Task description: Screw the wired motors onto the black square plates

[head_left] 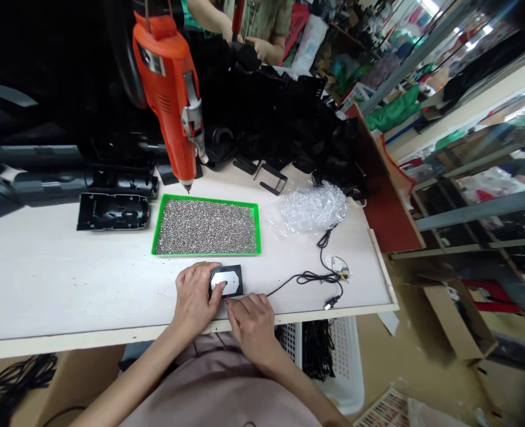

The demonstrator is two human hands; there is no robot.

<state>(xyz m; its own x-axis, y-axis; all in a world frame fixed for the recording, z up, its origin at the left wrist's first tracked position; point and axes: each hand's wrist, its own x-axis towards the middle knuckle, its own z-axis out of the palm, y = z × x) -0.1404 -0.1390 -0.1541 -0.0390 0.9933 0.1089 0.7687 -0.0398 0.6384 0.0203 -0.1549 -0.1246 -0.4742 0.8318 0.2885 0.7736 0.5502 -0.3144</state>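
I see a flat black box with a silvery, corner-cut top plate and small dark holes, lying on the white tabletop just nearside of the green tray. The left hand grips its left side, thumb on the plate; the right hand pinches red wires at its near edge.

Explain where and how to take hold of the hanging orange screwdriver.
Probably around the middle of the orange screwdriver, from the camera wearer's side: it hangs nose down, its body tapers downward, nothing visible blocks that side, and the silver lever lies along its right.
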